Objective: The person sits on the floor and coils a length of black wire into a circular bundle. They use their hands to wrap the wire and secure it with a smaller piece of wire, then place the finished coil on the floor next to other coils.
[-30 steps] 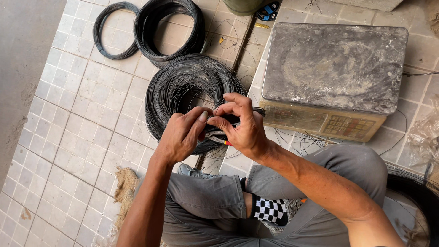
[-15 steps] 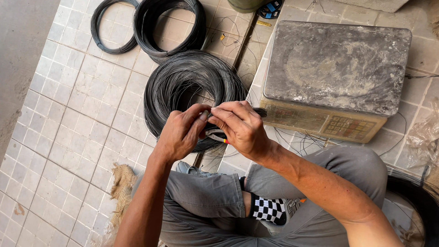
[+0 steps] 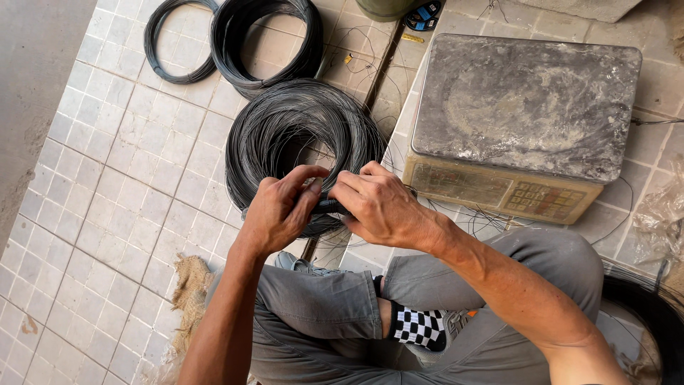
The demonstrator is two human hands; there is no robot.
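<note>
Both hands pinch the near side of the big wire coil (image 3: 299, 135) lying on the tiled floor (image 3: 107, 178), the left hand (image 3: 274, 214) and right hand (image 3: 381, 207) closed tight to keep its strands bunched together.

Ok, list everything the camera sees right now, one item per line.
large wire coil: 1, dark grey, on the tiled floor, near edge under both hands
smaller wire coils: 2, black, top of view, side by side
platform scale: 1, dusty grey top, beige keypad front, right of the large coil
loose wire strands: several, thin and dark, on the tiles around the scale
burlap scrap: 1, tan, by the left knee
plastic bag: 1, clear, right edge
trousers: grey, knees bent
sock: 1, black-and-white check
left hand: gripping the coil's edge
right hand: gripping the same spot
</note>
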